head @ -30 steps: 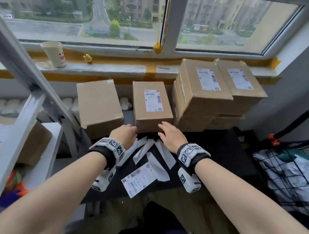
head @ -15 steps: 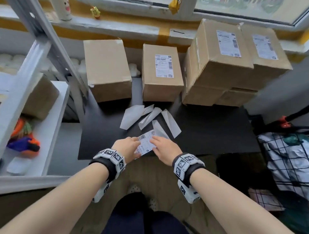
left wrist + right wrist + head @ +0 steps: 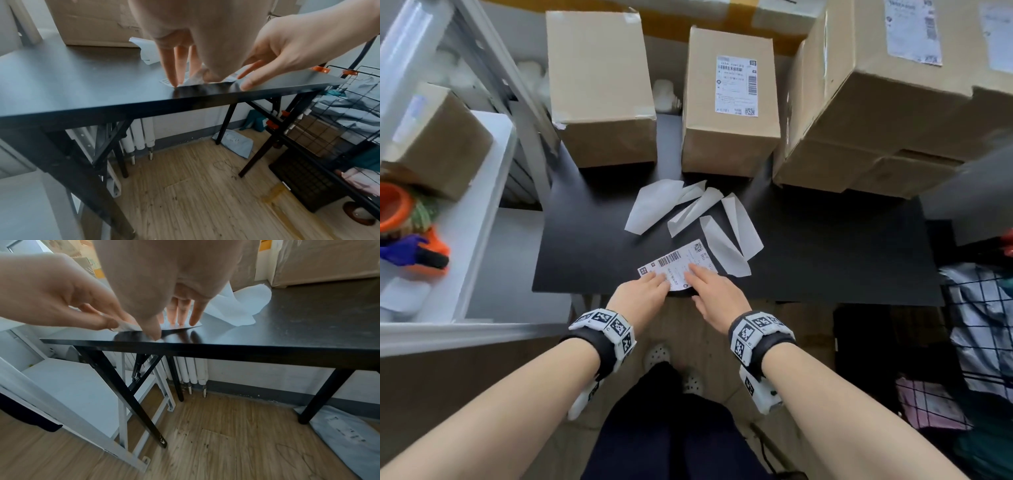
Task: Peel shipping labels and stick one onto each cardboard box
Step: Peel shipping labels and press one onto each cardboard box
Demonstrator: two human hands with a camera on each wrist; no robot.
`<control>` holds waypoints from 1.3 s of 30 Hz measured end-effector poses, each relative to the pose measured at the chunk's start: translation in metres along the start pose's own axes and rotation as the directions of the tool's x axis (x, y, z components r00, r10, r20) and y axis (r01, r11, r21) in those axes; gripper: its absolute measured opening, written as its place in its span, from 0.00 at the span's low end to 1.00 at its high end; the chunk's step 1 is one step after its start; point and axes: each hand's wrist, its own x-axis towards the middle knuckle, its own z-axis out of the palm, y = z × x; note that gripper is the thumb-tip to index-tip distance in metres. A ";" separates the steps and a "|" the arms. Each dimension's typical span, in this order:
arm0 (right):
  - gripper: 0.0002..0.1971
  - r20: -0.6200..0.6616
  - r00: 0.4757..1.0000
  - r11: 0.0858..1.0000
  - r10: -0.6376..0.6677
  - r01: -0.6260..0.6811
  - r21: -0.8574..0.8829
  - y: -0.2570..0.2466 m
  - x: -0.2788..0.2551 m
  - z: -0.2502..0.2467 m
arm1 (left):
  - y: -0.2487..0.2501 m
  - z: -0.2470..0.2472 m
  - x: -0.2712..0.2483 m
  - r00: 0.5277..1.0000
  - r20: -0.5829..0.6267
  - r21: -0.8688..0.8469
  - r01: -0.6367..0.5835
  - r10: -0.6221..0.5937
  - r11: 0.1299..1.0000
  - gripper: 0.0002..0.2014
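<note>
Boxes (image 3: 602, 85) wait at the back of the table (image 3: 825, 246), one still bare. The label (image 3: 674, 265) lies near you at the edge. Your right hand (image 3: 714, 291) presses it flat, fingers straight, so your left hand (image 3: 642, 294) can pinch up its corner to peel.

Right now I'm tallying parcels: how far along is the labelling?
Done: the middle box and right stack carry labels; peeled backings lie on the table. In hand: both hands' fingers work one label. Left: the bare box.
</note>
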 end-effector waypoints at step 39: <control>0.06 -0.435 0.887 0.927 0.157 0.019 0.374 -0.058 0.104 -0.229 | -0.096 -0.230 0.092 0.910 -0.278 -0.486 0.142 -0.307 0.862 0.11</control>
